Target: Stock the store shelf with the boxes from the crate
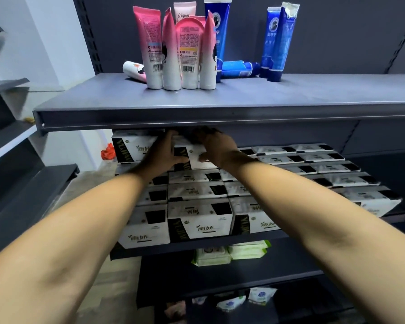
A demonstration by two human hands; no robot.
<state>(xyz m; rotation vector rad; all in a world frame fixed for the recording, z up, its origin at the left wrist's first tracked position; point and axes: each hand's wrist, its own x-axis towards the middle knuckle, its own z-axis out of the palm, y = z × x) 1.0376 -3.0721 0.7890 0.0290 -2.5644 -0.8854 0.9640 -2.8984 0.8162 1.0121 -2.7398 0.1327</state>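
Left hand (164, 153) gripped the left end of a white-and-black carton (195, 156). The thumb lay across the black-banded front face and the fingers curled over the top edge. Right hand (216, 146) gripped the right end of the same carton, thumb pressed on the white front panel, fingers hooked over the top toward the back. Those fingertips were lost in shadow under the upper shelf (220, 118). Both grips were narrow and closed on the carton.

Both forearms were bare and extended forward and upward from the lower corners of the frame, converging at frame centre. The wrists sat just under the lip of the upper shelf.

The held carton was at frame centre, on top of the rows of matching cartons (197, 190) that covered the middle shelf (197, 245). It was just beside a second-tier carton (136, 148) to its left. The cartons were rectangular cardboard, white with black panels and printed lettering.

The shelves were flat dark grey metal with a matt finish. On the upper shelf stood glossy pink tubes (187, 54) and blue tubes (278, 43), mostly upright on their caps, a few lying flat. Soft green-and-white wipe packs (246, 251) lay on the shelf below.
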